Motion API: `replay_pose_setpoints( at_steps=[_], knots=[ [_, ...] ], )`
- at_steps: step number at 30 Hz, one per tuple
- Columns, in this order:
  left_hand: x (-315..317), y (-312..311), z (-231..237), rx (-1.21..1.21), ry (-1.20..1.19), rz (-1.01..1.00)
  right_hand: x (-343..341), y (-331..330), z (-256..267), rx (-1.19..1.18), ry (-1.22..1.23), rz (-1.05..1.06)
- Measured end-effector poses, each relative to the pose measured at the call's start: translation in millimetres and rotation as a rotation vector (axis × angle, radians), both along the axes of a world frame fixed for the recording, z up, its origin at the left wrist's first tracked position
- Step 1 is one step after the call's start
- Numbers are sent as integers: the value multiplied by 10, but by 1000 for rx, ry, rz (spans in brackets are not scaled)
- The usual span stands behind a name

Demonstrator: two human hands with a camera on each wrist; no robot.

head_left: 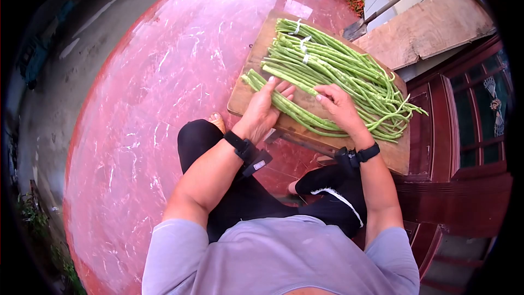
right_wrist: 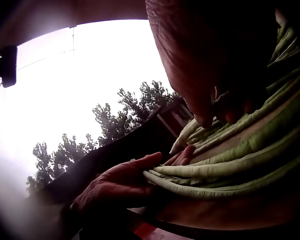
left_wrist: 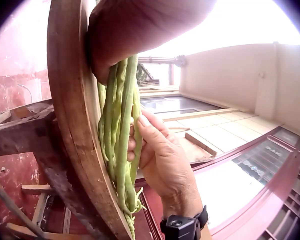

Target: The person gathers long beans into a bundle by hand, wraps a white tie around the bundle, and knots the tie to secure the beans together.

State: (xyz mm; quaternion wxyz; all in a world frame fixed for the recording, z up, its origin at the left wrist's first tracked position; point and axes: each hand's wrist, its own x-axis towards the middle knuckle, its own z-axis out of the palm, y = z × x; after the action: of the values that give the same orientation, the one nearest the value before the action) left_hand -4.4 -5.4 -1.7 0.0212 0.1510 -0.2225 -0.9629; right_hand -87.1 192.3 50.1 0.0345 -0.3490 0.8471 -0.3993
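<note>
A small bunch of green long beans [head_left: 305, 118] runs through my left hand [head_left: 261, 113], held near one end with the thumb over the beans and the fingers beyond them. My right hand [head_left: 341, 108] pinches one long bean [head_left: 289, 80] between thumb and fingertips, just right of the left hand. In the left wrist view the right hand [left_wrist: 162, 157] appears beside the hanging beans [left_wrist: 124, 130]. From the right wrist, the left hand [right_wrist: 117, 185] shows low, with bean ends against it. A larger pile of long beans [head_left: 338, 68] lies beyond both hands, bound in places with white ties [head_left: 304, 43].
The beans lie on a wooden board [head_left: 240, 98] on a low wooden frame [left_wrist: 20, 130], in front of my knees. A plywood sheet [head_left: 428, 24] and a shovel [head_left: 357, 28] stand at the far right. Dark red doors [head_left: 436, 125] border the right side, red floor [head_left: 147, 131] the left.
</note>
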Motion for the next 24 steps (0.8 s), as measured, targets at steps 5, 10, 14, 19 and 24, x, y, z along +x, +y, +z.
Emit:
replay_pose_setpoints(
  at_steps=[5, 10, 14, 19, 24],
  knots=[
    [4, 4, 21, 68, 84, 7, 205, 58, 57, -33, -48, 65],
    [58, 42, 130, 59, 185, -4, 329, 30, -45, -20, -43, 34],
    [58, 16, 119, 55, 259, -45, 327, -20, -112, -34, -21, 71],
    [69, 8, 139, 43, 267, -72, 322, -14, -124, -18, -51, 111],
    [-14, 8, -39, 84, 285, -51, 336, -40, -119, 3, -36, 128]
  ],
)
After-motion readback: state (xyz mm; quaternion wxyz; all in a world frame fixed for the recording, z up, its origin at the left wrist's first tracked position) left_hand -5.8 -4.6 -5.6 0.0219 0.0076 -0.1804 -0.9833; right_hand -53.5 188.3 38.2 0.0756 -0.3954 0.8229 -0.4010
